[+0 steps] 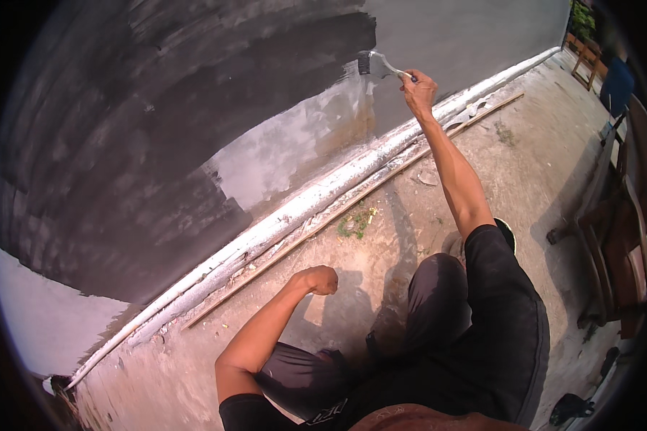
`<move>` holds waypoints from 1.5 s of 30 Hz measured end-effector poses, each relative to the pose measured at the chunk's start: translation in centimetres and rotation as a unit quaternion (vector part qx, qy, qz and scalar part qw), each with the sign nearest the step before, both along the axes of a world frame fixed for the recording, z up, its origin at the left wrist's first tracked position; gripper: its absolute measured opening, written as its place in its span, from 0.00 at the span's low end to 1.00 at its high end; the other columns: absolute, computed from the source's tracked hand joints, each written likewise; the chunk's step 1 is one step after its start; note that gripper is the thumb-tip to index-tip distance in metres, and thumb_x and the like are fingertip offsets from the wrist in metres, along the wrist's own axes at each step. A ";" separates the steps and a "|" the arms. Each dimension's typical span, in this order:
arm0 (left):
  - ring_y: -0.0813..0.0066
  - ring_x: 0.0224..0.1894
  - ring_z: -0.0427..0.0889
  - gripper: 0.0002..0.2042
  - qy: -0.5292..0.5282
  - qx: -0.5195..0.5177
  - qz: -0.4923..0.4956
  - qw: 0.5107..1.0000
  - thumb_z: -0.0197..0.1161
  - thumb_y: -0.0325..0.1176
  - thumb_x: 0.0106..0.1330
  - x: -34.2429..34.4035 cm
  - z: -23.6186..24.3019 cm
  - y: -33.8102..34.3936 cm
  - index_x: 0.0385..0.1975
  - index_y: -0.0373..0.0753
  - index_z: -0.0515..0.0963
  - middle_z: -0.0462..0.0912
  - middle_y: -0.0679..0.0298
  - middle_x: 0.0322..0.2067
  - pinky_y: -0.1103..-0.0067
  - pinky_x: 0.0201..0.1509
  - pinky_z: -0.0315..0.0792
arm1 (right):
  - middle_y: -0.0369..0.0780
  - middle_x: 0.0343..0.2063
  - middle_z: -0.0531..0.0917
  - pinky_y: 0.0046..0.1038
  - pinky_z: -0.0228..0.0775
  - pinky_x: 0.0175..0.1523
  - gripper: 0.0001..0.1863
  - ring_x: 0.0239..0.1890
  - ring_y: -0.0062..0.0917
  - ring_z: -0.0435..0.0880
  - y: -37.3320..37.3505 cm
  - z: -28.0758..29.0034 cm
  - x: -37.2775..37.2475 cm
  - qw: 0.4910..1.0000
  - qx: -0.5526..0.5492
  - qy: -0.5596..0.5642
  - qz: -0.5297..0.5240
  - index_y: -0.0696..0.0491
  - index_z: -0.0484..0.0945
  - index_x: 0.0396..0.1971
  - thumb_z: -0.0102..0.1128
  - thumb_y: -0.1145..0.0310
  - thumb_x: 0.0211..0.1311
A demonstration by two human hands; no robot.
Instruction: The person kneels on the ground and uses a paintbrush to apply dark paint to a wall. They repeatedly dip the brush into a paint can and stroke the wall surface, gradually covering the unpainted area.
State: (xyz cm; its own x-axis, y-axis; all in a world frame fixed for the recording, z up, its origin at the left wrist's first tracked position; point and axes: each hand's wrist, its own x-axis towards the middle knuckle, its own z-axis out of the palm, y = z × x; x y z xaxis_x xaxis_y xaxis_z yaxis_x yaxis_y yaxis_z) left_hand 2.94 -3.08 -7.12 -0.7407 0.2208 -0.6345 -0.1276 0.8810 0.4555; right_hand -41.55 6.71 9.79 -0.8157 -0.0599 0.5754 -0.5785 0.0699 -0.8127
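Right hand (419, 92) grips brush (385, 63) at wall (158, 115), dark leftward; lower-edge patches (280, 147) and right side look unpainted. Left hand (320, 281) curled closed.

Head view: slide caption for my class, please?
Right hand holds a paintbrush at a partly dark-painted wall; left hand curled.

Beyond the left hand (318, 280), the wall (151, 144) is streaked charcoal over pale grey; at the right hand (420, 92), the pale-handled brush (389, 66) is tipped dark.

Dusty ground (543, 144) under a long strip (366, 193) (perhaps wooden) and green sprigs (354, 224)
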 end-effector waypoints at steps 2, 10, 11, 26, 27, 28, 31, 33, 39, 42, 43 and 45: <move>0.50 0.24 0.79 0.12 0.040 0.018 -0.002 0.999 0.55 0.31 0.49 0.3 -0.4 -0.1 0.22 0.27 0.79 0.79 0.42 0.22 0.60 0.30 0.71 | 0.45 0.21 0.84 0.34 0.73 0.31 0.10 0.24 0.34 0.85 1.0 -0.1 -1.8 0.993 0.011 0.029 -0.112 0.57 0.86 0.33 0.64 0.66 0.58; 0.45 0.29 0.80 0.13 0.010 -0.043 -0.071 0.996 0.55 0.33 0.56 -1.4 1.4 1.0 0.27 0.29 0.82 0.80 0.41 0.27 0.59 0.35 0.72 | 0.50 0.21 0.79 0.40 0.69 0.30 0.05 0.24 0.46 0.80 -6.8 -1.2 9.9 0.973 0.038 0.224 -0.050 0.57 0.81 0.30 0.61 0.71 0.59; 0.44 0.31 0.80 0.13 -0.002 -0.061 -0.087 0.994 0.55 0.35 0.59 -1.7 2.2 1.5 0.29 0.31 0.83 0.82 0.43 0.29 0.59 0.36 0.72 | 0.49 0.21 0.79 0.38 0.69 0.29 0.05 0.24 0.44 0.80 -7.3 -1.4 12.3 0.974 0.026 0.223 -0.009 0.57 0.81 0.31 0.61 0.72 0.59; 0.40 0.35 0.80 0.14 0.001 -0.060 -0.058 0.997 0.56 0.38 0.58 -0.6 2.3 0.6 0.30 0.32 0.82 0.82 0.42 0.31 0.58 0.40 0.72 | 0.45 0.21 0.84 0.34 0.73 0.30 0.09 0.24 0.33 0.85 -1.2 -0.1 0.6 0.992 0.037 0.088 -0.081 0.57 0.86 0.33 0.64 0.66 0.59; 0.40 0.35 0.80 0.14 0.003 -0.053 -0.056 0.997 0.56 0.38 0.58 -0.3 1.9 0.3 0.30 0.32 0.82 0.82 0.42 0.31 0.58 0.41 0.72 | 0.48 0.23 0.85 0.40 0.73 0.33 0.08 0.25 0.44 0.84 -0.8 0.0 0.0 0.986 0.043 0.083 -0.139 0.56 0.86 0.30 0.64 0.66 0.57; 0.40 0.35 0.80 0.14 0.006 -0.059 -0.065 0.996 0.56 0.37 0.58 -0.2 1.5 0.3 0.30 0.32 0.83 0.81 0.42 0.30 0.58 0.40 0.72 | 0.49 0.23 0.84 0.41 0.74 0.33 0.08 0.26 0.45 0.84 -0.9 -0.2 -0.1 0.979 0.050 0.094 -0.173 0.56 0.85 0.29 0.64 0.66 0.57; 0.41 0.34 0.80 0.13 0.009 -0.069 -0.067 0.995 0.57 0.37 0.57 -0.3 1.7 0.6 0.30 0.32 0.83 0.81 0.42 0.29 0.58 0.39 0.72 | 0.51 0.24 0.84 0.44 0.74 0.34 0.09 0.27 0.49 0.84 -2.7 -0.2 1.3 0.966 0.069 0.131 -0.210 0.57 0.83 0.28 0.63 0.66 0.57; 0.41 0.34 0.80 0.13 0.003 -0.058 -0.042 0.997 0.58 0.36 0.57 -0.7 2.7 1.2 0.30 0.33 0.83 0.81 0.42 0.29 0.59 0.39 0.72 | 0.52 0.23 0.82 0.44 0.73 0.33 0.10 0.28 0.51 0.83 -5.7 -0.1 4.8 0.971 0.085 0.158 -0.158 0.58 0.80 0.28 0.63 0.66 0.59; 0.44 0.32 0.79 0.13 -0.029 -0.090 -0.080 0.992 0.58 0.36 0.57 -1.1 4.2 2.0 0.29 0.32 0.82 0.81 0.43 0.29 0.59 0.38 0.71 | 0.51 0.21 0.81 0.39 0.71 0.28 0.05 0.24 0.45 0.83 -11.0 -0.8 21.0 0.979 0.020 0.202 0.035 0.59 0.80 0.30 0.63 0.73 0.59; 0.48 0.30 0.80 0.14 -0.018 -0.055 -0.048 0.997 0.59 0.36 0.55 -0.7 3.2 1.6 0.27 0.29 0.82 0.81 0.43 0.27 0.60 0.36 0.72 | 0.49 0.19 0.81 0.36 0.70 0.27 0.06 0.21 0.40 0.82 -11.6 0.8 26.0 0.965 -0.004 0.187 0.184 0.60 0.82 0.32 0.62 0.73 0.59; 0.48 0.28 0.80 0.14 -0.013 -0.054 -0.043 0.998 0.60 0.36 0.53 -1.1 4.1 1.5 0.26 0.27 0.82 0.81 0.42 0.25 0.60 0.35 0.72 | 0.48 0.19 0.82 0.35 0.70 0.26 0.07 0.20 0.37 0.82 -11.3 1.4 26.7 0.957 0.003 0.188 0.221 0.60 0.83 0.33 0.61 0.73 0.60; 0.48 0.30 0.81 0.15 -0.003 -0.049 -0.017 0.999 0.60 0.36 0.54 -1.1 4.2 1.1 0.27 0.28 0.82 0.82 0.43 0.26 0.60 0.36 0.73 | 0.46 0.20 0.83 0.32 0.72 0.27 0.08 0.21 0.32 0.84 -9.5 2.7 27.0 0.953 0.019 0.171 0.250 0.61 0.84 0.34 0.61 0.72 0.61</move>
State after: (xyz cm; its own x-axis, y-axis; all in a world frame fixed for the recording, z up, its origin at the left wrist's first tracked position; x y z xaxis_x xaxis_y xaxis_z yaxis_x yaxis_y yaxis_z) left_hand 1.86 -1.94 -2.95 -0.7297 0.1827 -0.6589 -0.0996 0.9249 0.3668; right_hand -14.51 -2.83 12.49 -0.4443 -0.4189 0.7919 -0.7778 -0.2582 -0.5730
